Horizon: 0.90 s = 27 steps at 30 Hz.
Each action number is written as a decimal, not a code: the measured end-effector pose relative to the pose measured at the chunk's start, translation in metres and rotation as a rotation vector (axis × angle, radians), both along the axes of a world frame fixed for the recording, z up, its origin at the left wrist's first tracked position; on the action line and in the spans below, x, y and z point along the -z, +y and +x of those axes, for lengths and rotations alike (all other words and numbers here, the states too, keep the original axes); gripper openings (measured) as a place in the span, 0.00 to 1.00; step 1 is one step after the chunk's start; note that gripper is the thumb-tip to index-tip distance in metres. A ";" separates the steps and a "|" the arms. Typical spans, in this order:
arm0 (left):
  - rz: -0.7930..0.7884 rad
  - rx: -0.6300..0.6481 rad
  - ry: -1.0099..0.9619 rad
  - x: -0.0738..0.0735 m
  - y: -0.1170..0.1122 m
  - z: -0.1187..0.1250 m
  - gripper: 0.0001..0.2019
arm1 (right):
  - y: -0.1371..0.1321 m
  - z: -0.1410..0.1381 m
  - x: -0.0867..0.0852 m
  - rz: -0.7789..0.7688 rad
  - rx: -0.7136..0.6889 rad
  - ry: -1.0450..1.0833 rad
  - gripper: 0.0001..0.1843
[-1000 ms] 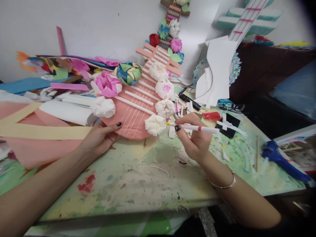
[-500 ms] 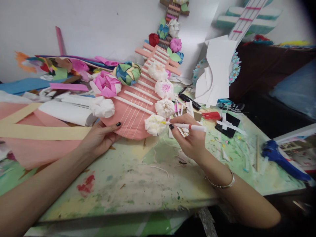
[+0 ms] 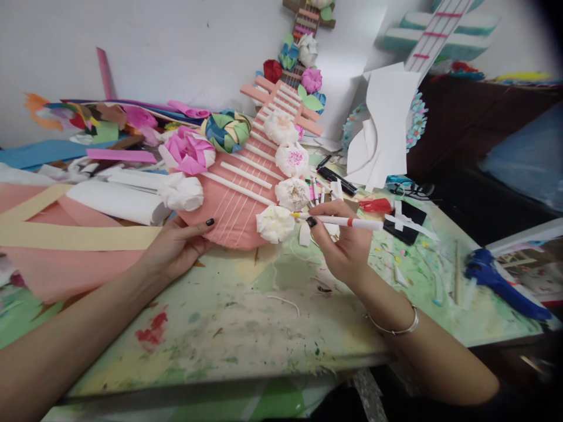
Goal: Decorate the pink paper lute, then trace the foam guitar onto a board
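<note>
A pink paper guitar (image 3: pixel 240 205) lies on the paint-stained table (image 3: pixel 246 328), with white strips across it and paper flowers along its edges. My left hand (image 3: pixel 176 249) grips its lower rim, thumb on top. My right hand (image 3: pixel 343 243) pinches a white marker (image 3: pixel 347 222) with a red band. The marker's yellow tip touches the lowest white paper flower (image 3: pixel 275 223). Above that flower sit other white flowers (image 3: pixel 293 192), one dotted pink (image 3: pixel 292 158).
Rolled white paper (image 3: pixel 118 199) and pink and yellow sheets (image 3: pixel 65 234) fill the left. Coloured paper scraps pile at the back left. More markers, a red tool (image 3: pixel 376 206), white cut card (image 3: pixel 382 126) and a blue glue gun (image 3: pixel 501 281) lie right. Another decorated guitar (image 3: pixel 303 53) leans against the wall.
My right hand first pushed the marker tip into the lowest white flower, then drew back slightly to the right. My left hand has stayed on the guitar's rim.
</note>
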State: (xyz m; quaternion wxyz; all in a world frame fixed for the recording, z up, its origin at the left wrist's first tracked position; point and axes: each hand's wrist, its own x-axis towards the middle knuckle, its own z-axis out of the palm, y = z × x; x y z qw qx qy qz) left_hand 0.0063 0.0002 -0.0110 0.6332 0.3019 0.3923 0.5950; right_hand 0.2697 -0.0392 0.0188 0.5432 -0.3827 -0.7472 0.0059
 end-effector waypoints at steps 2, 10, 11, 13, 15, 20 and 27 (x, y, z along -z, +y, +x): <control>-0.002 0.001 0.001 0.000 0.000 0.000 0.21 | 0.001 -0.001 0.000 -0.008 -0.014 -0.007 0.04; 0.007 0.018 0.001 0.002 0.000 -0.001 0.19 | 0.005 0.000 0.002 -0.043 -0.015 -0.037 0.04; 0.009 0.015 0.002 0.002 0.000 -0.001 0.19 | 0.004 0.000 0.002 -0.031 -0.006 -0.024 0.04; 0.009 0.012 0.007 0.002 0.000 0.000 0.20 | 0.002 -0.001 0.001 0.000 0.015 0.001 0.04; 0.006 0.012 0.011 0.001 -0.001 0.000 0.21 | 0.001 -0.001 0.001 0.023 0.028 0.005 0.04; 0.017 0.008 0.000 0.000 -0.001 0.000 0.26 | 0.002 -0.001 0.001 -0.035 -0.015 -0.033 0.04; 0.014 0.004 0.007 0.000 -0.001 0.000 0.25 | 0.003 -0.002 0.002 -0.055 -0.040 -0.056 0.05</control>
